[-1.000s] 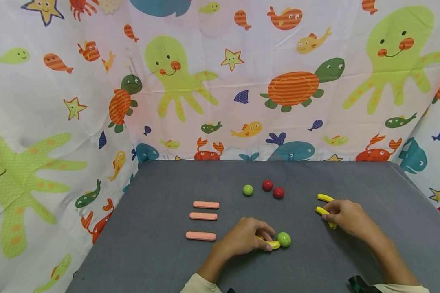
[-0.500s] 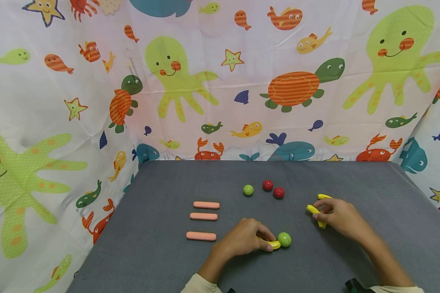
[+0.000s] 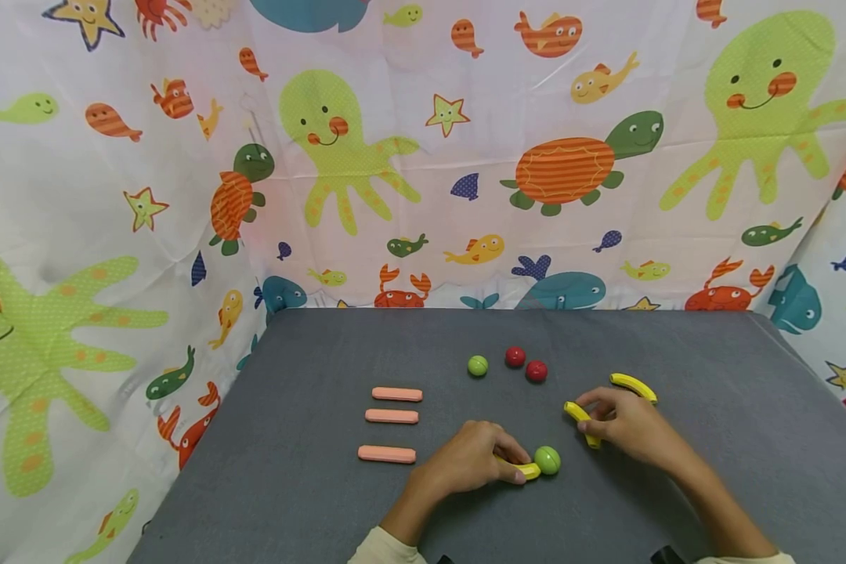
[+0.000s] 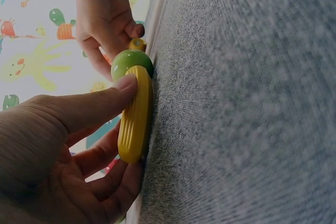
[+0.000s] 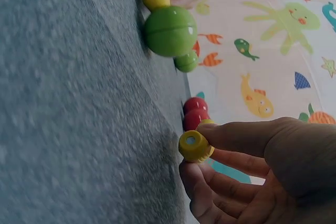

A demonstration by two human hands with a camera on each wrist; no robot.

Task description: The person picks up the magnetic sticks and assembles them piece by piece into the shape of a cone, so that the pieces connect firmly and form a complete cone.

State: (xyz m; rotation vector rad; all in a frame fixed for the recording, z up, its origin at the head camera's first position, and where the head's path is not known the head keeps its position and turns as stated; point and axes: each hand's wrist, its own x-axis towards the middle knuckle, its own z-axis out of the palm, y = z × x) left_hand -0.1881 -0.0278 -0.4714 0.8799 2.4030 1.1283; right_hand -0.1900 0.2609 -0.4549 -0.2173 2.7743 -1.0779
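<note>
A yellow banana-shaped toy piece (image 4: 135, 121) is pinched between thumb and fingers of my left hand (image 3: 468, 458), low over the grey cloth. Its far end meets a green ball (image 3: 547, 460) with a groove round it. My right hand (image 3: 627, 419) pinches a second banana-shaped piece (image 3: 582, 424), slanted, to the right of that ball. In the right wrist view this piece shows a pale round spot on its end (image 5: 191, 140). A third banana-shaped piece (image 3: 634, 386) lies just behind the right hand.
Three pink sausage-shaped sticks (image 3: 386, 454) lie spaced apart on the left of the grey-covered table (image 3: 289, 501). Toward the back are a smaller-looking green ball (image 3: 477, 366) and two red balls (image 3: 536, 371). A curtain (image 3: 465, 157) with sea animals hangs behind the table.
My right hand has moved left with its banana-shaped piece, toward the near green ball, uncovering the third piece behind it. The left hand and its piece have stayed in place.
</note>
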